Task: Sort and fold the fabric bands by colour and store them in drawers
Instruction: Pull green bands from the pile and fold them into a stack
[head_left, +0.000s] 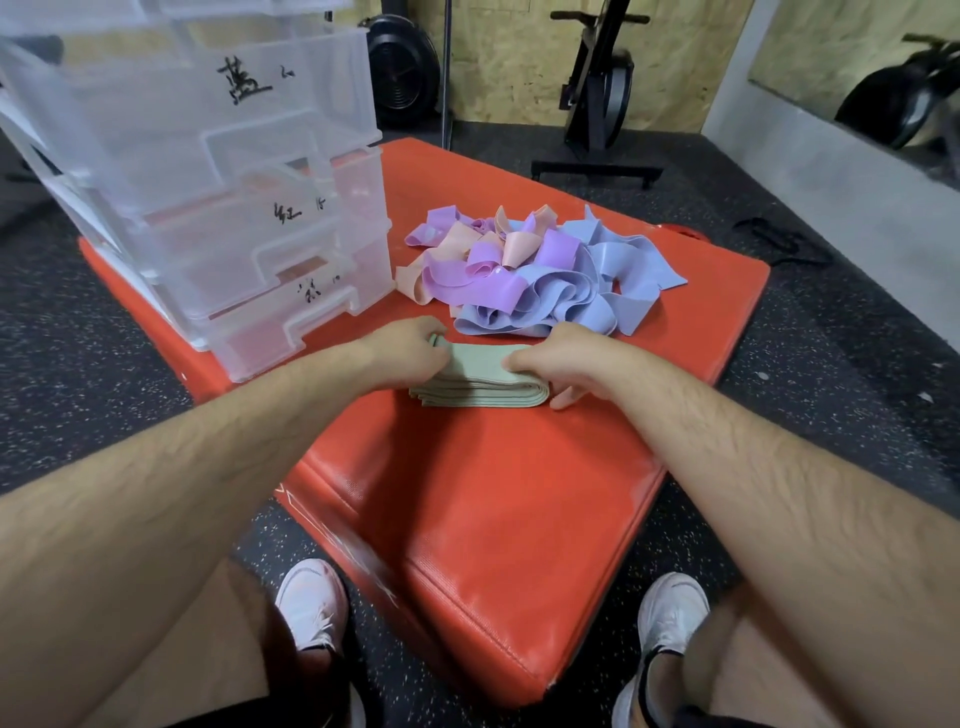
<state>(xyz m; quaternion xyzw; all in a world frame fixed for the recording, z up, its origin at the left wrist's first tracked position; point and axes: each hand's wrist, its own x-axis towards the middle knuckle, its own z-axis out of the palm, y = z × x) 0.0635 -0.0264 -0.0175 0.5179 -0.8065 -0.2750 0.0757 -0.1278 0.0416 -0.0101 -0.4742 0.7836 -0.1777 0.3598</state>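
Note:
A stack of folded pale green bands (480, 382) lies on the red mat (493, 509) in front of me. My left hand (410, 351) grips the stack's left end, fingers curled over it. My right hand (553, 366) holds the right end, fingers on top and thumb at the side. Behind the stack sits a loose heap of purple, peach and blue bands (535, 270). A clear plastic drawer unit (218, 208) with handwritten labels stands at the mat's left; its drawers are pulled partly out.
The mat lies on dark speckled rubber flooring (831, 338). An exercise bike (597, 93) and a fan stand at the back wall. A black strap (779, 241) lies on the floor to the right. My two shoes (311, 603) are at the mat's near edge.

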